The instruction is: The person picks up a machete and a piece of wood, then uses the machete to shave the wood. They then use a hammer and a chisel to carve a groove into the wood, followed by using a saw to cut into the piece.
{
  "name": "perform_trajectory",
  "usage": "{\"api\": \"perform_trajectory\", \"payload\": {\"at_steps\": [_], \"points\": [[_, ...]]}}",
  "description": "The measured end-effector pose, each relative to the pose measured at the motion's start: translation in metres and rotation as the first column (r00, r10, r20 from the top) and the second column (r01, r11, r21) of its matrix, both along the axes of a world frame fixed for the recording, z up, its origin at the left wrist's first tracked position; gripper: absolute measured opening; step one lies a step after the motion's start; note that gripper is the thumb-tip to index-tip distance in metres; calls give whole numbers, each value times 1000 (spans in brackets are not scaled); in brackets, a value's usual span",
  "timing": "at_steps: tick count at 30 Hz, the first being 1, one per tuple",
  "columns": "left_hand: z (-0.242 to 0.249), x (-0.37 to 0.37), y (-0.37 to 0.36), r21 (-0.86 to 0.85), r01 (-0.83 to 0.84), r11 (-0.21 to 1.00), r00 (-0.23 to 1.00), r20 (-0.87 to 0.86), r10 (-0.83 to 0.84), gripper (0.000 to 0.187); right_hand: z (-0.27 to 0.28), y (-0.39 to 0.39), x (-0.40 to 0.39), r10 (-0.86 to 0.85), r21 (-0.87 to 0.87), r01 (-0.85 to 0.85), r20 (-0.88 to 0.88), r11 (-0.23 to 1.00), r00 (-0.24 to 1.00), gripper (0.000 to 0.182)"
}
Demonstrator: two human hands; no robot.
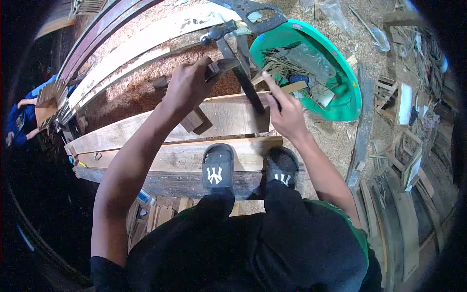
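My left hand is closed around a dark, flat-ended piece whose kind I cannot tell. Just to its right, a hammer with a rounded end on its head slants across the view, its black handle ending over a wooden plank. My right hand is beside that handle end, index finger stretched forward and thumb apart; its other fingers are mostly hidden. A pale wood strip passes behind the index finger. Under my left hand, a small wooden block rests on the plank.
A green basin with scraps stands at the right, a handsaw's handle overlapping its rim. My sandalled feet are on the planks. Shavings cover the ground. Another person is at far left; small wooden frames lie at right.
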State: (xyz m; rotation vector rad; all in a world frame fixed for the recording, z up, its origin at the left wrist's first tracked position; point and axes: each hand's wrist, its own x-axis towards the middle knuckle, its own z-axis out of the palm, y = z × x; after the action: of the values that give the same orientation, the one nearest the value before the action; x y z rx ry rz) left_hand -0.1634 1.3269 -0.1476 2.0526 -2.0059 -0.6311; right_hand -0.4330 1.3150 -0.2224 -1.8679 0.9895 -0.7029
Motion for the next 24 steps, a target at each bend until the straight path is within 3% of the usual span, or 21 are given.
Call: {"api": "perform_trajectory", "payload": {"at_steps": [2,5,8,10,12,14,16,18,20,24], "points": [[-2,0,3,-17,-1,1000,999,-36,1,24,24,-4,0,-13,87,14,-6,996,1000,52],[-5,5,3,21,-11,1000,1000,-12,11,26,41,-7,11,-69,-29,75,170,997,983,48],[-1,2,1,17,-16,1000,1000,15,16,26,35,-1,10,-52,-24,57,179,998,982,47],[-5,7,2,31,-79,996,996,-28,80,26,30,5,9,-62,-114,86,199,990,978,49],[-8,15,5,33,-145,989,987,-69,147,26,39,14,2,-204,366,140,144,920,968,57],[-9,19,17,-87,-169,982,935,-328,132,28,47,8,0,-254,449,162,152,879,955,50],[14,10,25,-36,-192,981,922,-350,168,31,55,4,-3,-348,613,191,147,767,926,36],[23,7,30,-111,-242,964,808,-572,137,33,51,-2,-2,-393,509,248,199,824,898,27],[41,0,32,-131,-256,958,845,-512,156,35,66,-12,-3,-421,575,254,176,778,890,29],[53,-5,34,-198,-297,934,777,-619,116,36,104,-22,2,-457,615,188,314,766,832,30]]}}
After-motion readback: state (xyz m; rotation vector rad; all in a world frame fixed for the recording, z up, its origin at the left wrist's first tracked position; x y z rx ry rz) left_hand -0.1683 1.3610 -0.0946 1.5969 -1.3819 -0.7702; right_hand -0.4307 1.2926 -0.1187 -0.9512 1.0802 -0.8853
